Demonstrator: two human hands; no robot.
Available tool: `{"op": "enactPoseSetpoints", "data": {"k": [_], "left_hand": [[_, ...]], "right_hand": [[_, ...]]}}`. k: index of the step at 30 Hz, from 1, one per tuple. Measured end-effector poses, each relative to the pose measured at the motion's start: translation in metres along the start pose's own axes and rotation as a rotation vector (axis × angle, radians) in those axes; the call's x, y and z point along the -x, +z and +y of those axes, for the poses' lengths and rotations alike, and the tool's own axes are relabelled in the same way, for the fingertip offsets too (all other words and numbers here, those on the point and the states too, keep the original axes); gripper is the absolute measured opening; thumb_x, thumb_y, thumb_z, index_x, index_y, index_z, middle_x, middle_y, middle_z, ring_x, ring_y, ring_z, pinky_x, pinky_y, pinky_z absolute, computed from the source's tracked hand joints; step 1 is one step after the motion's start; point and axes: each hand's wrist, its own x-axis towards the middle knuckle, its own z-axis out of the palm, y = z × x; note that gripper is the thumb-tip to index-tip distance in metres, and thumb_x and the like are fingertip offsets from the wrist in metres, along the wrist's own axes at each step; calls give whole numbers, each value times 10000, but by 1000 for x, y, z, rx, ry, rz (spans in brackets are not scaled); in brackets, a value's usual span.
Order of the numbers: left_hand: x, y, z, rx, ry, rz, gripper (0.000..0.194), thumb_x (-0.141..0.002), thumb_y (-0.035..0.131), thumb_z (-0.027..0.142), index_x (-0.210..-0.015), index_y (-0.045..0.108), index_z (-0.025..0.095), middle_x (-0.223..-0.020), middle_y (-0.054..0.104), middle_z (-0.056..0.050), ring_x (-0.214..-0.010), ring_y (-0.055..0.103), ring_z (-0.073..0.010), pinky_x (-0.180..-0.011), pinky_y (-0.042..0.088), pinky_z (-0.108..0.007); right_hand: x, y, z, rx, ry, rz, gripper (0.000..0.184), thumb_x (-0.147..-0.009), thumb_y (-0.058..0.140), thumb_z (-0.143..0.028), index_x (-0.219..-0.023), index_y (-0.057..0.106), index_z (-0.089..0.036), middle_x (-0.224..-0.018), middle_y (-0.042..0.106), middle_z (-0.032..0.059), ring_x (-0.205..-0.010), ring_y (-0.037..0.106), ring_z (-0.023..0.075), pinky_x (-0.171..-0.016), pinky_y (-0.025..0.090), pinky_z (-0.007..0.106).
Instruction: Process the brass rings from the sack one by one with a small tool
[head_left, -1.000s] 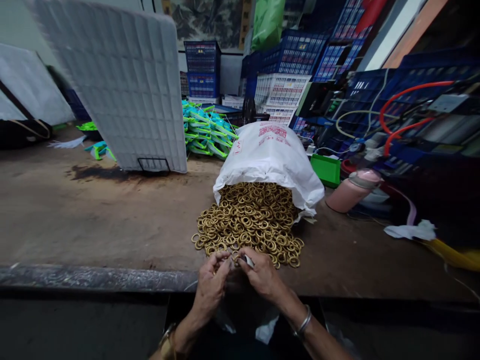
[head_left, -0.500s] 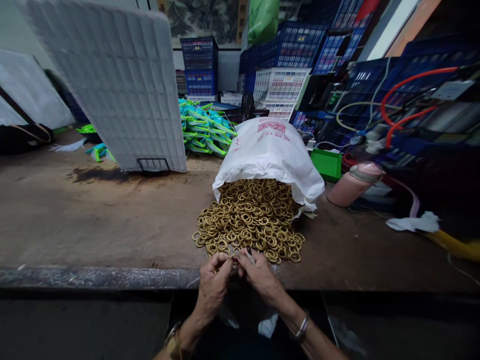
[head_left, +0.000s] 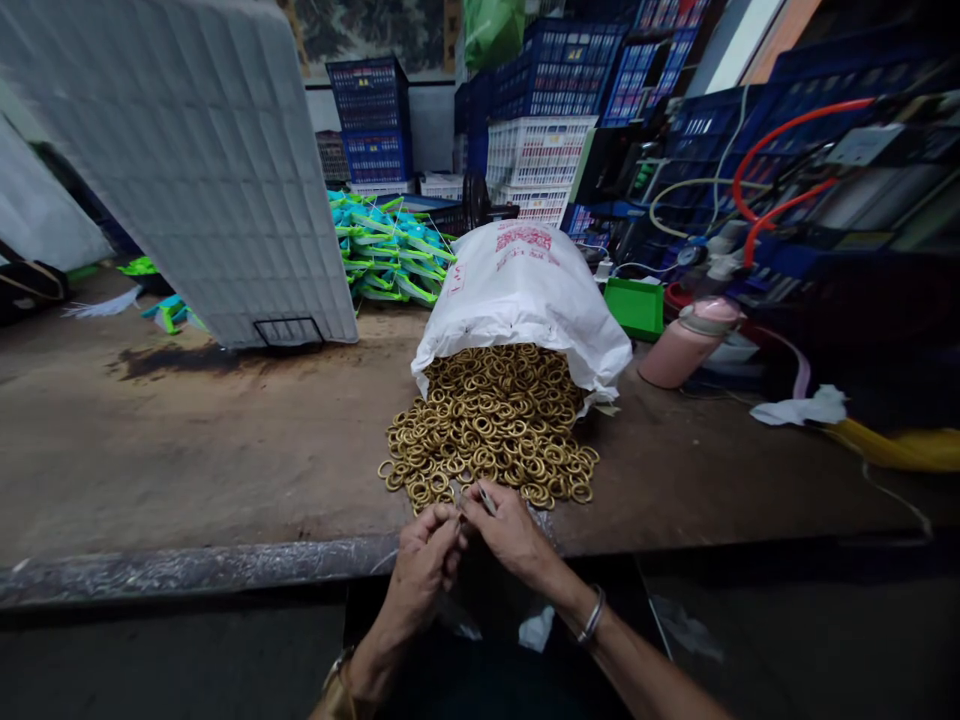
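Observation:
A heap of brass-coloured rings (head_left: 495,440) spills from the mouth of a white woven sack (head_left: 525,290) lying on the table. My left hand (head_left: 424,562) is closed in a pinch at the table's front edge, just short of the heap. What its fingertips hold is too small and covered to make out. Close against it, my right hand (head_left: 514,535) is closed around a slim metallic tool (head_left: 487,499), whose end sticks out past the fingers. The fingertips of both hands meet or nearly meet.
Left on the wooden table (head_left: 300,460) stands a tall pale ribbed panel (head_left: 247,180). Blue-green plastic pieces (head_left: 394,250) lie behind it. A green tray (head_left: 634,308), a pink bottle (head_left: 686,345) and red hoses (head_left: 787,130) are on the right. Stacked crates (head_left: 540,155) rise behind.
The camera view has shifted a little, so the table and sack sit further left. My right hand has tilted the slim tool; both hands stay together in front of the rings.

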Motion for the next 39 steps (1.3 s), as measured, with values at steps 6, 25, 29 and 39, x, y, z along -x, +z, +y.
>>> {"op": "enactPoseSetpoints", "data": {"k": [6,25,29,39], "left_hand": [[2,0,-2,137,-48,-92,289,-717,584,430,-719,449,174,-593,497,59,-367,309,-14,-328,200,-132],[4,0,-6,59,37,-94,285,-756,542,449,-741,425,189,-522,409,83,-372,283,-26,-365,200,-150],[4,1,-5,4,57,-79,317,-737,552,474,-709,420,187,-497,386,87,-376,275,-32,-372,202,-155],[30,2,-5,-74,-46,-314,272,-741,561,418,-683,497,160,-550,509,30,-377,314,-28,-358,211,-157]], "right_hand": [[2,1,8,-101,4,-59,244,-790,434,-325,-614,496,-167,-531,434,-53,-522,391,80,-522,326,194],[20,0,12,510,-156,-118,198,-678,386,-67,-763,511,-195,-631,565,-9,-559,448,113,-533,235,218],[20,0,7,590,-170,-131,251,-649,375,-46,-796,509,-199,-662,583,-3,-569,463,119,-532,211,235],[18,-19,27,651,-36,-40,233,-703,391,-46,-838,513,-191,-680,590,11,-626,526,128,-557,272,212]]}}
